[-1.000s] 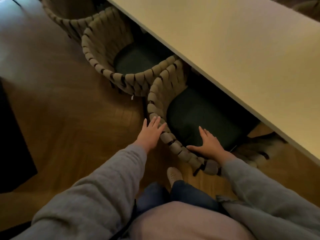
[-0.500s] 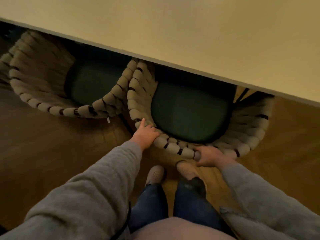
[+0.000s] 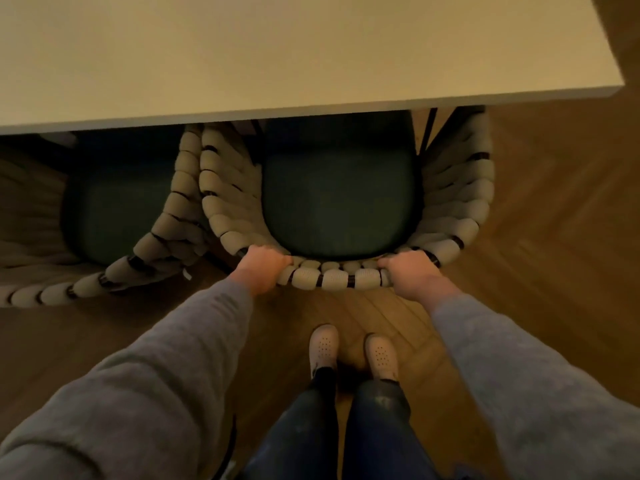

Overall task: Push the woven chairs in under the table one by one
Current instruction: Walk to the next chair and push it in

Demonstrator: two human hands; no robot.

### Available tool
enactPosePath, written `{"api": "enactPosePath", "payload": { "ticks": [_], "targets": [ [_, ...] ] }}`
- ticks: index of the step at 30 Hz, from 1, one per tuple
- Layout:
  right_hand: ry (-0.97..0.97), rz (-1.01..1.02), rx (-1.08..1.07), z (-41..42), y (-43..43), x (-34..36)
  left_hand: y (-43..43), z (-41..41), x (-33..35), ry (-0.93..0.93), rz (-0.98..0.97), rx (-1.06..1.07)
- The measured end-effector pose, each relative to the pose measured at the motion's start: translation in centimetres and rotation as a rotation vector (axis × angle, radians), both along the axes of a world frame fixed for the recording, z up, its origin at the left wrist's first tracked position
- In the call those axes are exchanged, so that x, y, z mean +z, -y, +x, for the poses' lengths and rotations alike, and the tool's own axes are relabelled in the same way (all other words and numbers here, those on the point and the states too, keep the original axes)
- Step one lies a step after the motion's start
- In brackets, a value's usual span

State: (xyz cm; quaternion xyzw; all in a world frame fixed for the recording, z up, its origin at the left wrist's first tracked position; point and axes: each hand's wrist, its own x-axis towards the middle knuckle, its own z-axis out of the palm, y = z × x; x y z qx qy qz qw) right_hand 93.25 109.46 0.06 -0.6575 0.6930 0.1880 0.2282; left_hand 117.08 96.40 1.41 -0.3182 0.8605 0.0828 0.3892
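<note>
Left hand and right hand are each gripping the back rim of the right woven chair, fingers curled over it, set apart at either end of the curve. Its dark seat is sitting partly under the table. A second woven chair is standing just beside it on the left, also partly under.

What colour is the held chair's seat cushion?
The seat cushion is dark green; head view.
</note>
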Motion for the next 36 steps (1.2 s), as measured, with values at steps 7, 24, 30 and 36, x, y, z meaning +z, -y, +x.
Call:
{"api": "enactPosePath", "payload": {
  "ticks": [7, 24, 30, 36],
  "targets": [
    [0.014, 0.045, -0.003, -0.3, -4.5, 0.8, -4.6, -0.3, 0.3, 0.016, 0.02, -0.06],
    [0.013, 0.087, -0.001, -7.0, -8.7, 1.2, -8.6, -6.3, 1.2, -0.038, 0.104, -0.092],
    [0.021, 0.05, 0.023, -9.5, -6.7, 1.5, -6.5, -9.0, 1.5, -0.071, 0.054, -0.074],
    [0.003, 0.034, 0.034, -11.8, -4.5, 1.5, -4.6, -11.1, 1.6, -0.101, 0.042, -0.053]
  ]
}}
